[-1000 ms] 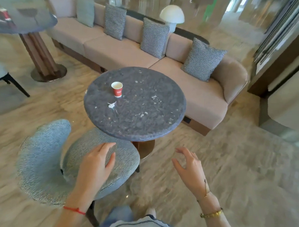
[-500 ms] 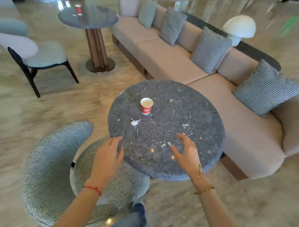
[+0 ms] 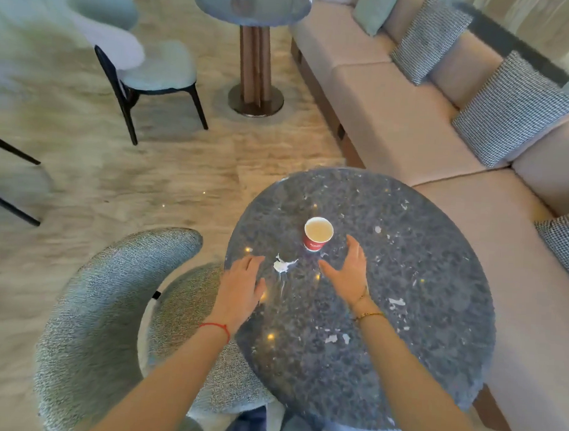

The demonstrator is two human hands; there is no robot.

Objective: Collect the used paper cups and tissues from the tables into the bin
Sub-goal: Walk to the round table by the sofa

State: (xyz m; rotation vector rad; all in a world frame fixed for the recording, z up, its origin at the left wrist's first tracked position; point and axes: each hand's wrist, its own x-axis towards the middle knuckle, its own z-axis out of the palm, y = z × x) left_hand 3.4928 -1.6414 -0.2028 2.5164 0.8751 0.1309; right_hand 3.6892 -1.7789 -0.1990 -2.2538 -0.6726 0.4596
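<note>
Hovering over the round dark table (image 3: pixel 402 318) with both hands spread and holding nothing. Standing upright near the middle, the red paper cup (image 3: pixel 318 233), with the right hand (image 3: pixel 349 270) just beside it, fingers straight, thumb out, not touching. Lying between the 2 hands, the crumpled tissue (image 3: pixel 282 264), with the left hand (image 3: pixel 241 286) close beside it, fingers relaxed. Sitting tucked at the table's left edge, a speckled chair (image 3: pixel 109 305).
</note>
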